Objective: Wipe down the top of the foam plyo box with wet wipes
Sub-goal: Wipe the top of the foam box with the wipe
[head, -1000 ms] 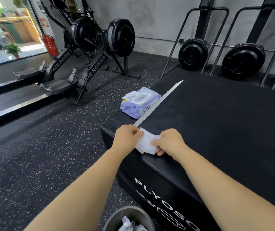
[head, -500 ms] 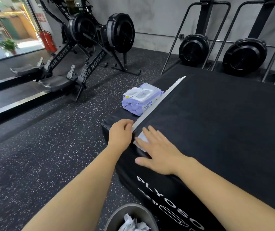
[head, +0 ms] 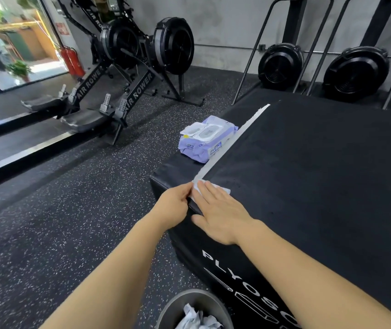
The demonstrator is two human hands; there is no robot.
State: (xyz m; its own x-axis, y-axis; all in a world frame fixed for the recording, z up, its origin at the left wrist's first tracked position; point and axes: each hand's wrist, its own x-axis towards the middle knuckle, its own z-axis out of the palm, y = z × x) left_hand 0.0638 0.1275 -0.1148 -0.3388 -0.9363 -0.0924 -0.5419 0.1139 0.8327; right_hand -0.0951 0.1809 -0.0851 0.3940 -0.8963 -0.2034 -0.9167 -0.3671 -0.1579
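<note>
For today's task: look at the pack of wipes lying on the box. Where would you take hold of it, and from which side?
Grip the pack of wipes around its soft lilac body, fingers on the near and far sides, coming from above and the left. It lies flat, its right side sits against the white strip, and the lid on top looks flipped open, so avoid that.

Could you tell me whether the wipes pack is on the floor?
No, the wipes pack sits on the plyo box, above the floor.

"AIR ROWER" on rowers; "PLYOSO" on box
</note>
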